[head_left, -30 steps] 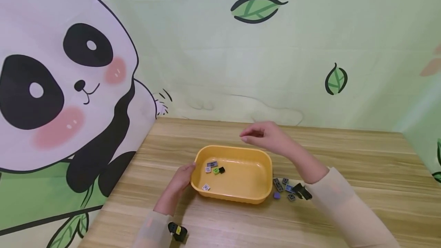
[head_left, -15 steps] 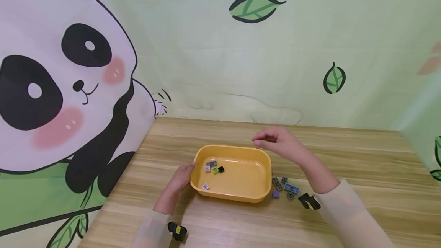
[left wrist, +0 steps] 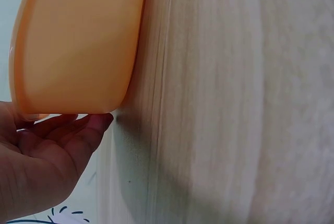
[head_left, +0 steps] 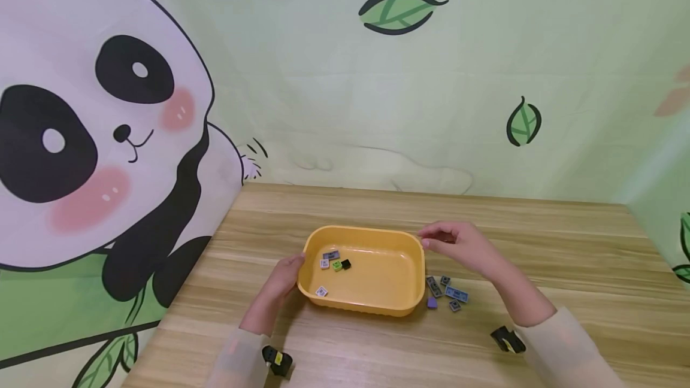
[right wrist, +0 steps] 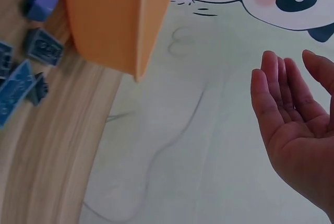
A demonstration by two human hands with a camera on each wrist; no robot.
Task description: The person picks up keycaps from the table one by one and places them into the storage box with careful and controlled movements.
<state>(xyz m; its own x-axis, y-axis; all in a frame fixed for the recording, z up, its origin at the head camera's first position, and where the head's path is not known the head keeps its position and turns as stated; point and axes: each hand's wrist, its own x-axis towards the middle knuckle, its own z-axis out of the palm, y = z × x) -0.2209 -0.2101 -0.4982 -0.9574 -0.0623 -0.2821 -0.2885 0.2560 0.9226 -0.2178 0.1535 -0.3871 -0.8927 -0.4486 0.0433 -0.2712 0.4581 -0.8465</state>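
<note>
A yellow-orange plastic basin point(head_left: 366, 307) stands on the wooden table. My left hand point(head_left: 284, 280) grips its left end, thumb over the rim and fingers against the outer wall in the left wrist view. Near the far right corner of the basin is my right hand point(head_left: 458, 245), fingers loosely bent and holding nothing; the right wrist view shows its palm point(right wrist: 297, 140) bare. Inside the basin, toward the left, lie a grey-blue piece point(head_left: 331, 254), a lime green piece point(head_left: 337, 266), a black piece point(head_left: 346, 264) and two white pieces, one white piece point(head_left: 321, 291) nearer the front.
Several small toy building bricks lie right of the basin, among them a long blue brick point(head_left: 456, 294), a dark grey brick point(head_left: 433, 287) and a purple brick point(head_left: 432, 303). Behind the table point(head_left: 566, 244) hangs a green backdrop point(head_left: 323, 76) with a panda.
My right hand has moved rightward and nearer to me, from behind the basin to its right corner. The long blue brick has come fully into view. My left hand stays on the basin.
</note>
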